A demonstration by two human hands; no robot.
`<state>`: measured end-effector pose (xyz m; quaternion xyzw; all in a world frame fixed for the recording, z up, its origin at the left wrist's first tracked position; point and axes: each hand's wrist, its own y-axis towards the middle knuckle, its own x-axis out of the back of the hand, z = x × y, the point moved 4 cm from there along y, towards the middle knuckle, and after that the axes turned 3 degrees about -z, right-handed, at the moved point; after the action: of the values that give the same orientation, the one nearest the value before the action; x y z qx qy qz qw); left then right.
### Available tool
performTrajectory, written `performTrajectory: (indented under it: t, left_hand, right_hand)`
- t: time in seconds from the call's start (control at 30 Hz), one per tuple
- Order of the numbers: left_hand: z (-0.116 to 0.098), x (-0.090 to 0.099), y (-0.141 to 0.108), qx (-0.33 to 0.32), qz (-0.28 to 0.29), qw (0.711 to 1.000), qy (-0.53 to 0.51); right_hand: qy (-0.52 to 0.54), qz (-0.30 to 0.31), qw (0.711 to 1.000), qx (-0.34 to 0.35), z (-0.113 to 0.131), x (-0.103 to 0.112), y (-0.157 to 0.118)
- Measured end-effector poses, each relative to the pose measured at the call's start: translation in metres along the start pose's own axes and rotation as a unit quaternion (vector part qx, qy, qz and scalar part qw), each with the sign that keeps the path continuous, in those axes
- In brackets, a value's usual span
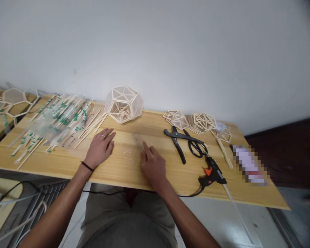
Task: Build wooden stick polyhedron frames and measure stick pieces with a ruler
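My left hand [100, 148] lies palm down on the wooden table [119, 165], its fingers apart and empty, just below some loose sticks [93, 125]. Over the middle of the table is my right hand [153, 163], closed with the index finger pointing forward. A faint, blurred sliver shows at that fingertip, too unclear to name. Beyond both hands, a dome of sticks and translucent panels [124, 103] stands near the wall. Black pliers [177, 137] lie to the right of my right hand, beside black-handled scissors [195, 148].
Wrapped chopsticks [67, 113] cover the left side. Flat stick frames [175, 119] and a stack of them [203, 122] sit at the back right. A glue gun [212, 172] with an orange trigger lies near the front edge, its cord running off it. A blurred-out item [249, 165] is farther right.
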<state>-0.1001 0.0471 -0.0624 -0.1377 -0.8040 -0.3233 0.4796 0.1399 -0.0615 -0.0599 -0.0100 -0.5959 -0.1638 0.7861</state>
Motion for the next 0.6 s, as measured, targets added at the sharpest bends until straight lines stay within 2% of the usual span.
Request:
performTrajectory:
  t: [0.13,0.2,0.33,0.4,0.47,0.53,0.6]
  left_hand:
    - [0.001,-0.002,0.000,0.003,0.008,1.000,-0.004]
    - [0.001,-0.002,0.000,0.003,0.010,1.000,-0.004]
    - [-0.001,-0.001,0.000,0.003,0.011,1.000,-0.002]
    - [-0.002,-0.001,0.000,0.003,0.016,1.000,-0.004]
    - [-0.002,-0.001,0.000,0.004,0.018,1.000,-0.006]
    - [-0.003,-0.001,0.000,0.006,0.016,1.000,-0.008]
    - [-0.003,-0.001,0.000,0.008,0.014,1.000,-0.007]
  right_hand:
    - [-0.016,-0.019,0.998,-0.065,-0.020,0.009,0.012]
    - [-0.024,-0.028,0.996,-0.080,-0.020,0.010,0.014]
    - [0.002,0.002,1.000,-0.006,0.015,0.002,-0.003]
    - [0.011,0.012,1.000,0.016,0.021,0.003,-0.005]
    - [0.004,-0.004,1.000,-0.009,0.009,0.009,0.003]
    - [-0.011,-0.038,0.997,-0.064,-0.011,0.015,0.013]
    - [-0.015,-0.044,0.996,-0.080,-0.019,0.013,0.017]
